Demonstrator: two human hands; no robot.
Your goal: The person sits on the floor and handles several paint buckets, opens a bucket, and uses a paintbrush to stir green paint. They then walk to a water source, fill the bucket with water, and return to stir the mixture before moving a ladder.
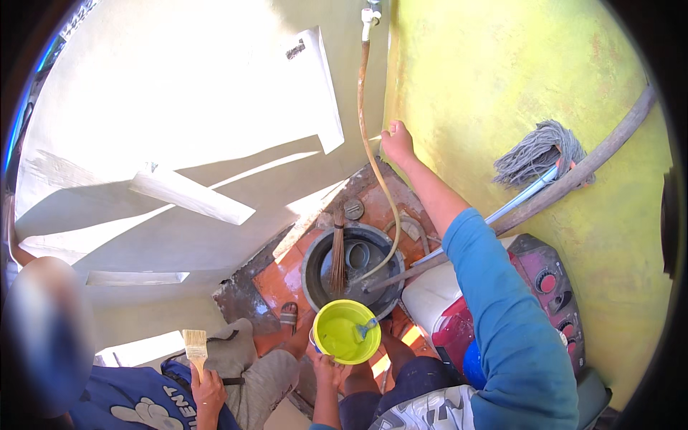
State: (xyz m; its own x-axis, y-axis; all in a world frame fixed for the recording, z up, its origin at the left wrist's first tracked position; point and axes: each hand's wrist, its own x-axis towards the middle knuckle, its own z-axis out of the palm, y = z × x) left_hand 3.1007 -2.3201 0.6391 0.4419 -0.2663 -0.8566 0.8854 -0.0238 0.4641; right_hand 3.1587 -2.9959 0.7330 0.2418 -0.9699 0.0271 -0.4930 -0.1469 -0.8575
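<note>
My left hand (327,370) grips the lower rim of a yellow-green bucket (320,319) in front of my body. Pale green paint (337,335) lies inside it, and a brush with a blue-grey handle (366,329) leans against its right inner side. My right arm, in a teal sleeve, stretches forward to the corner of two walls. There my right hand (398,141) is closed in a fist beside the yellow-green wall (459,86); whatever it may hold is too small to make out.
A co-worker at lower left holds a flat paintbrush (195,345) upright. Beyond the bucket stands a dark basin (309,276) with a stick broom (337,258) and a hose (380,168) from the tap. To the right are a mop (541,154), a grey pole (609,136) and a washing machine (548,287).
</note>
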